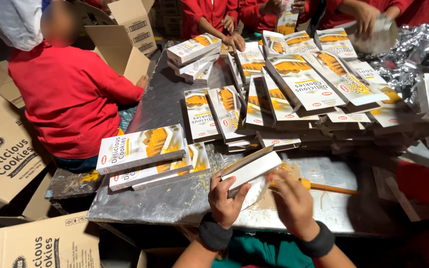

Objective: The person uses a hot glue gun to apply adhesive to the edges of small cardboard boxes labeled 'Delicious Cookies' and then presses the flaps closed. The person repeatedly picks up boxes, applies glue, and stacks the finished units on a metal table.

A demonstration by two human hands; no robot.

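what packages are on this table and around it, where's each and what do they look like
Flat box: held in left hand and right hand, white side up.
Small stack of boxes: table's left front, white with yellow-orange picture.
Big heap of boxes: table middle, same white and yellow.
Brown cartons: floor at left, dark print.
Foil wrap: far right, crumpled silver.

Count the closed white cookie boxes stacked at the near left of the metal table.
3: top box lies angled, a second beneath it, a third showing at the bottom right of the stack. More may be hidden underneath. The left hand holds a separate box.
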